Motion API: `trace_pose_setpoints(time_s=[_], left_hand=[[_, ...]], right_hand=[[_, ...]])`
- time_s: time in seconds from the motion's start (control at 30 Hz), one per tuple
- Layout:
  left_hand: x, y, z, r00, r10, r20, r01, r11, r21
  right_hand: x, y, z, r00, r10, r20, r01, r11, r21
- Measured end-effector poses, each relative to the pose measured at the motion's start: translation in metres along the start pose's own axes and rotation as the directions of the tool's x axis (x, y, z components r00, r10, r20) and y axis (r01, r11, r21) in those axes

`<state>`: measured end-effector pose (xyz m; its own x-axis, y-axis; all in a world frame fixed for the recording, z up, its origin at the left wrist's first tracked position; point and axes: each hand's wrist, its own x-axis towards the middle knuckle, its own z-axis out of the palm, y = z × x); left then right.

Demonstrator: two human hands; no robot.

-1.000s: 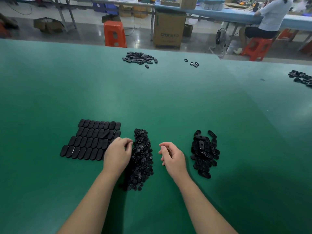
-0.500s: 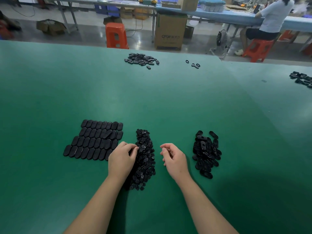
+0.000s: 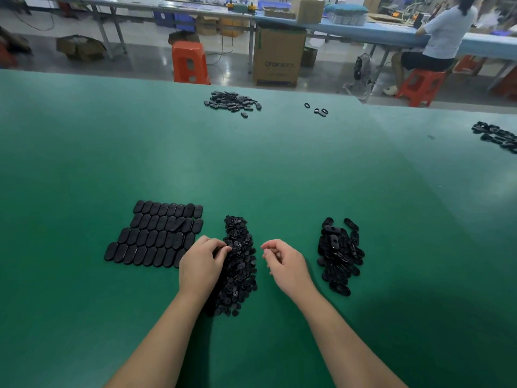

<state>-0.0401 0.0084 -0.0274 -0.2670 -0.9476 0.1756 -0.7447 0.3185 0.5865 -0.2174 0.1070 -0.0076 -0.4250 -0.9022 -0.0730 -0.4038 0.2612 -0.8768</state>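
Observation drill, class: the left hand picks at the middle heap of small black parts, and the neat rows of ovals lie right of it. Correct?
No: the head view shows the neat rows of ovals left of the left hand, which does pick at the middle heap.

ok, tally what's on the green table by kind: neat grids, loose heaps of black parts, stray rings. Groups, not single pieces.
Grid of oval pieces: 1
Loose heaps: 4 (middle heap, right heap, far heap, edge heap)
Stray rings: 3
Total: 8
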Motion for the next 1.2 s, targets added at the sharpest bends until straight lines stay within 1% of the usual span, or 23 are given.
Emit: trace_pose_setpoints(time_s=[0.07,0.13,0.2,0.23,0.27,0.3,0.37,0.43,0.5,0.57,0.63,0.77,0.83,0.97,1.07,1.13,1.2], left_hand=[[0.000,-0.001,0.000,1.000,0.005,0.003,-0.005,1.000,-0.001],[0.001,-0.001,0.000,1.000,0.006,0.009,-0.006,1.000,-0.006],[0.000,0.000,-0.001,1.000,0.008,0.011,-0.008,1.000,-0.010],[0.000,0.000,-0.001,1.000,0.011,0.012,-0.011,1.000,-0.012],[0.000,0.000,-0.002,1.000,0.014,0.012,-0.014,1.000,-0.015],[0.000,0.000,-0.002,1.000,0.015,0.012,-0.015,1.000,-0.022],[0.000,0.001,-0.003,1.000,0.012,0.009,-0.011,0.999,-0.043],[0.000,0.001,-0.003,1.000,0.007,0.008,-0.006,0.998,-0.058],[0.000,0.001,-0.003,1.000,0.002,0.006,-0.002,0.998,-0.067],[0.000,0.001,-0.003,1.000,-0.001,0.002,0.001,0.997,-0.076],[0.000,0.001,-0.003,1.000,-0.007,0.002,0.008,0.997,-0.081],[0.000,0.000,-0.003,1.000,-0.017,-0.001,0.017,0.996,-0.092],[0.000,0.001,-0.003,1.000,-0.018,-0.003,0.018,0.995,-0.096],[0.001,0.001,-0.003,1.000,-0.021,-0.007,0.020,0.995,-0.098],[0.001,0.001,-0.004,1.000,-0.020,-0.010,0.019,0.995,-0.093],[0.000,0.001,-0.004,1.000,-0.018,-0.013,0.017,0.996,-0.088],[0.000,0.001,-0.004,1.000,-0.018,-0.015,0.017,0.996,-0.086]], right_hand=[[0.001,-0.002,-0.009,0.999,-0.041,-0.009,0.041,0.998,-0.057],[0.004,-0.001,-0.023,0.990,-0.126,-0.067,0.109,0.972,-0.208],[0.010,0.003,-0.045,0.955,-0.242,-0.172,0.158,0.904,-0.397],[0.014,0.006,-0.058,0.930,-0.298,-0.214,0.167,0.863,-0.478],[0.020,0.010,-0.070,0.918,-0.318,-0.238,0.148,0.829,-0.539],[0.026,0.014,-0.082,0.925,-0.284,-0.253,0.091,0.810,-0.579],[0.037,0.024,-0.102,0.957,-0.116,-0.267,-0.076,0.786,-0.613],[0.045,0.035,-0.117,0.967,0.048,-0.251,-0.201,0.750,-0.630],[0.051,0.045,-0.125,0.962,0.168,-0.214,-0.264,0.771,-0.580],[0.054,0.052,-0.126,0.955,0.239,-0.175,-0.295,0.817,-0.495],[0.055,0.053,-0.126,0.955,0.235,-0.182,-0.294,0.828,-0.478],[0.057,0.049,-0.132,0.939,0.147,-0.310,-0.290,0.824,-0.487],[0.061,0.048,-0.138,0.933,0.156,-0.325,-0.309,0.810,-0.499],[0.069,0.049,-0.146,0.917,0.176,-0.359,-0.339,0.817,-0.466],[0.073,0.052,-0.147,0.910,0.166,-0.379,-0.362,0.761,-0.538],[0.075,0.054,-0.147,0.905,0.189,-0.381,-0.395,0.704,-0.590],[0.076,0.057,-0.147,0.902,0.225,-0.370,-0.417,0.680,-0.603]])
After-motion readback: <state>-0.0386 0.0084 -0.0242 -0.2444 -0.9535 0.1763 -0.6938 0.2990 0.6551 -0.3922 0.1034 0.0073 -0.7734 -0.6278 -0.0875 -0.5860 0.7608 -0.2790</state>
